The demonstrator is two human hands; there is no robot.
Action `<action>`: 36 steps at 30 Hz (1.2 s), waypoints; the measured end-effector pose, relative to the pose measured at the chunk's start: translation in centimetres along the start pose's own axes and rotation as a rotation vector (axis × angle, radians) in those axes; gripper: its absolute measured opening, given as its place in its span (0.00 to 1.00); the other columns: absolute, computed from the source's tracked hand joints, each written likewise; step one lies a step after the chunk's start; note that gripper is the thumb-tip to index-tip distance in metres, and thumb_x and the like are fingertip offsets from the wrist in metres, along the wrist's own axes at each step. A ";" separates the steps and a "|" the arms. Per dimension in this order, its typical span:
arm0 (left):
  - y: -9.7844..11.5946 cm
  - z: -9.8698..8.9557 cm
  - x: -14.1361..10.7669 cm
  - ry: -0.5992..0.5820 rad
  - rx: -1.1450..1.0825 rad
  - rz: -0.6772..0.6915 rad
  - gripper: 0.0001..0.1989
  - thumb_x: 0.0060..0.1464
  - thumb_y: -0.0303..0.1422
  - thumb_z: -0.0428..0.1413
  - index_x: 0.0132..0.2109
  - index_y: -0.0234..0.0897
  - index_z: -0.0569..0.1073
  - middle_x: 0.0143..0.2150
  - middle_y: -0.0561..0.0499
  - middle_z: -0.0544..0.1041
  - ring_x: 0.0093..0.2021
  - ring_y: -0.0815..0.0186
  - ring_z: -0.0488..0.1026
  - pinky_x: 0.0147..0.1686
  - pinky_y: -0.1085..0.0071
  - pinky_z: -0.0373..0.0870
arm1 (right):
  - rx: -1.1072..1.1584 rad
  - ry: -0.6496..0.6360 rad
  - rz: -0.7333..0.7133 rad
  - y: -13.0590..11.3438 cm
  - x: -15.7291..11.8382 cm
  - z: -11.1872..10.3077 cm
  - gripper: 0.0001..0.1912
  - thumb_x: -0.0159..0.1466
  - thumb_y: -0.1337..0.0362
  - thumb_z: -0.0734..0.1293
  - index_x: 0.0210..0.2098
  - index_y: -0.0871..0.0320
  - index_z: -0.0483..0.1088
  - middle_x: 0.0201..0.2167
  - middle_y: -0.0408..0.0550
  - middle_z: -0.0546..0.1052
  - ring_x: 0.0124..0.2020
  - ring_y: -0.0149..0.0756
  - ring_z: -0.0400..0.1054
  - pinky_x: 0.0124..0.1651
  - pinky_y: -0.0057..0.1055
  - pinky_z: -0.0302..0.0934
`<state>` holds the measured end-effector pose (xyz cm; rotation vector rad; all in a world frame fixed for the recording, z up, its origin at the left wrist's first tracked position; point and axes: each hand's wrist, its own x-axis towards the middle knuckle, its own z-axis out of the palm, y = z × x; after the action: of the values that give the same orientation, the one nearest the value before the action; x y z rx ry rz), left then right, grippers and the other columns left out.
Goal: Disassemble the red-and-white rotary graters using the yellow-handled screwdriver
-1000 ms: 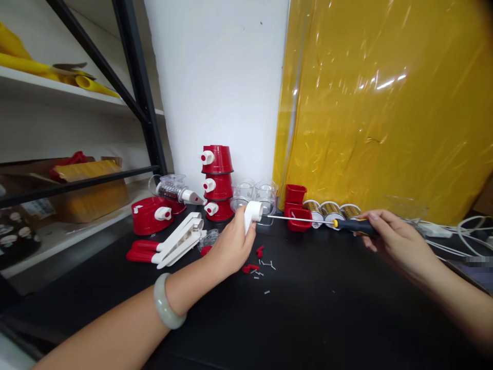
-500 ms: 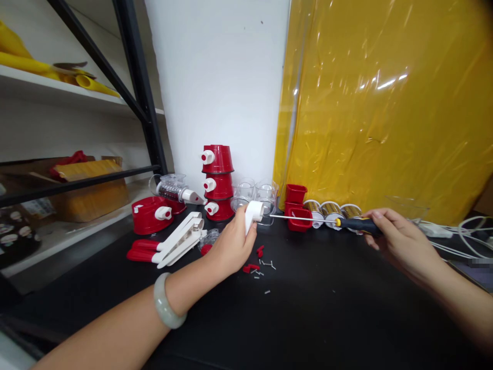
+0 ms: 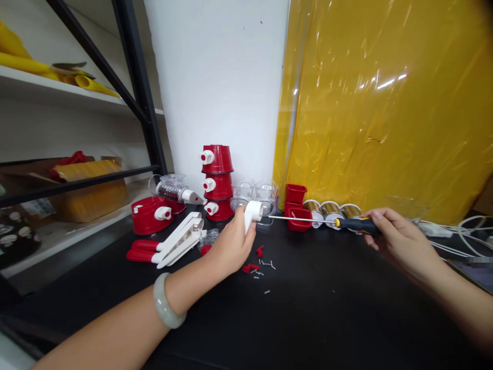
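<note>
My left hand (image 3: 234,242) is closed around a white plastic crank handle (image 3: 253,211), its round open end turned to the right. In my right hand (image 3: 400,234) is a screwdriver (image 3: 356,224) with a black and yellow grip, held level. The long shaft points left at the handle's open end; whether the tip touches a screw inside cannot be made out. Below the left hand, small red plastic parts (image 3: 251,268) and several loose screws (image 3: 267,264) lie on the black table (image 3: 308,318).
Red grater bases (image 3: 218,186) stand stacked at the back, with clear plastic parts (image 3: 265,192) beside them. Red hoppers (image 3: 299,219) and grater drums (image 3: 332,211) line the back right. White handles with red grips (image 3: 169,246) lie left; white cables (image 3: 462,234) lie far right.
</note>
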<state>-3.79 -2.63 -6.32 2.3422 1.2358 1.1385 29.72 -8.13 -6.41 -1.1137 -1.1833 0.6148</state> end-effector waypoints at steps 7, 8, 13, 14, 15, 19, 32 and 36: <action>0.0 0.0 0.0 -0.002 -0.009 0.006 0.23 0.65 0.41 0.43 0.60 0.32 0.59 0.37 0.43 0.76 0.35 0.56 0.77 0.42 0.57 0.72 | -0.004 0.002 -0.013 0.0 0.0 0.1 0.22 0.56 0.43 0.72 0.34 0.54 0.68 0.16 0.37 0.70 0.15 0.25 0.61 0.18 0.20 0.52; 0.0 0.0 0.0 -0.006 -0.001 0.004 0.23 0.65 0.40 0.43 0.61 0.32 0.58 0.37 0.44 0.76 0.35 0.56 0.77 0.42 0.57 0.72 | -0.011 0.003 -0.012 -0.1 0.0 0.1 0.22 0.56 0.43 0.72 0.34 0.54 0.68 0.16 0.37 0.70 0.15 0.25 0.61 0.18 0.20 0.52; 0.0 0.1 0.0 -0.009 0.026 0.003 0.22 0.65 0.40 0.42 0.61 0.32 0.58 0.37 0.44 0.76 0.35 0.56 0.77 0.41 0.58 0.72 | -0.012 0.015 -0.014 -0.5 -0.1 0.5 0.23 0.54 0.42 0.72 0.33 0.54 0.68 0.15 0.37 0.70 0.14 0.26 0.60 0.17 0.21 0.52; 0.0 0.1 0.0 -0.008 0.025 0.004 0.22 0.65 0.40 0.43 0.61 0.33 0.58 0.37 0.44 0.76 0.35 0.57 0.77 0.41 0.58 0.72 | -0.010 0.017 -0.015 -0.6 -0.2 0.5 0.23 0.54 0.42 0.72 0.33 0.55 0.68 0.15 0.37 0.70 0.14 0.26 0.60 0.17 0.21 0.52; 0.0 0.1 0.0 -0.007 0.023 0.005 0.22 0.65 0.39 0.43 0.61 0.33 0.58 0.37 0.44 0.76 0.35 0.57 0.77 0.40 0.58 0.72 | -0.007 0.016 -0.015 -0.6 -0.2 0.5 0.23 0.54 0.42 0.72 0.33 0.55 0.68 0.15 0.37 0.70 0.14 0.25 0.60 0.17 0.21 0.52; 0.0 0.1 0.0 -0.009 0.021 0.008 0.21 0.65 0.39 0.43 0.61 0.32 0.58 0.37 0.43 0.76 0.35 0.56 0.77 0.40 0.58 0.72 | 0.000 0.011 -0.011 -0.5 -0.1 0.4 0.23 0.55 0.42 0.72 0.33 0.55 0.68 0.15 0.38 0.70 0.15 0.25 0.60 0.18 0.20 0.53; -0.1 0.1 0.0 0.001 0.033 0.018 0.22 0.66 0.39 0.42 0.61 0.32 0.58 0.38 0.43 0.76 0.38 0.56 0.77 0.43 0.57 0.72 | 0.007 -0.007 -0.007 0.1 0.0 -0.1 0.19 0.59 0.45 0.70 0.35 0.54 0.69 0.18 0.38 0.71 0.17 0.25 0.62 0.19 0.20 0.55; 0.0 0.1 0.0 -0.002 0.026 0.012 0.21 0.65 0.39 0.43 0.61 0.32 0.58 0.39 0.42 0.76 0.38 0.56 0.78 0.42 0.57 0.72 | 0.005 -0.006 -0.018 0.0 0.0 0.0 0.20 0.58 0.45 0.71 0.34 0.54 0.69 0.17 0.38 0.71 0.16 0.25 0.61 0.18 0.19 0.54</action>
<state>-3.73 -2.59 -6.42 2.3727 1.2450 1.1296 29.68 -8.13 -6.45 -1.0963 -1.1953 0.6078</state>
